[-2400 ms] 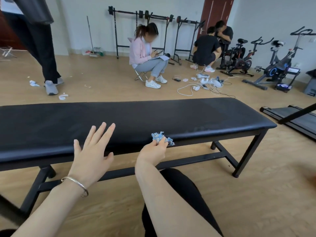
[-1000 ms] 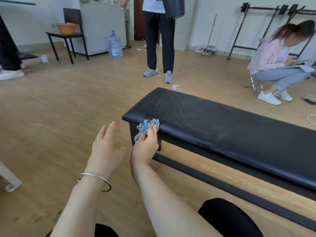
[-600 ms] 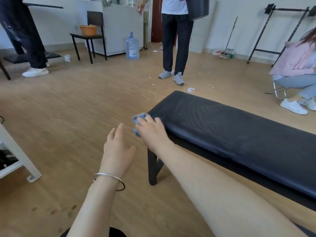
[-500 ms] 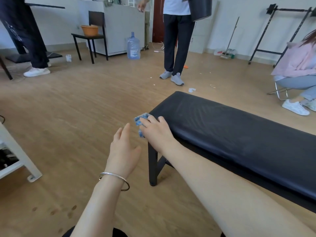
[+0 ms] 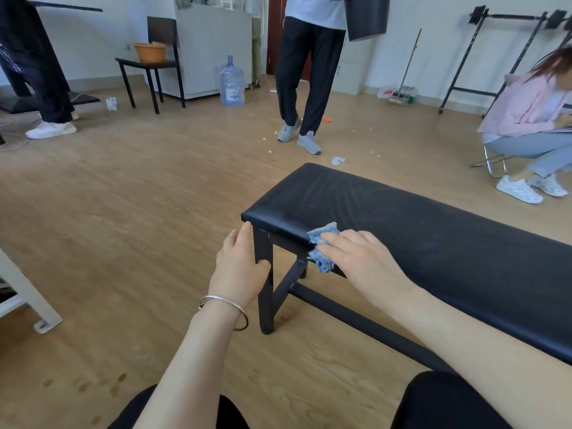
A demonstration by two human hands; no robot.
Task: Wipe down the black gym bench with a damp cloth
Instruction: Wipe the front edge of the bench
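The black gym bench (image 5: 418, 230) runs from the middle of the view toward the lower right, its padded top faintly streaked. My right hand (image 5: 359, 258) lies flat on the near front edge of the pad, pressing a crumpled blue cloth (image 5: 322, 246) against it; part of the cloth hangs over the edge. My left hand (image 5: 240, 266), with a silver bangle on the wrist, wraps around the bench's near corner leg, thumb in front of the leg and fingertips up by the pad's corner.
A person in dark trousers (image 5: 305, 75) stands just beyond the bench's end. Another sits on a stool (image 5: 532, 119) at the right. Further back are a water bottle (image 5: 231, 82), a black chair with an orange basin (image 5: 150, 52) and weight racks. A white frame (image 5: 28, 298) stands at left.
My right hand has slid the cloth from the bench's end corner rightward along the front edge. My left hand has come forward and taken hold of the corner leg.
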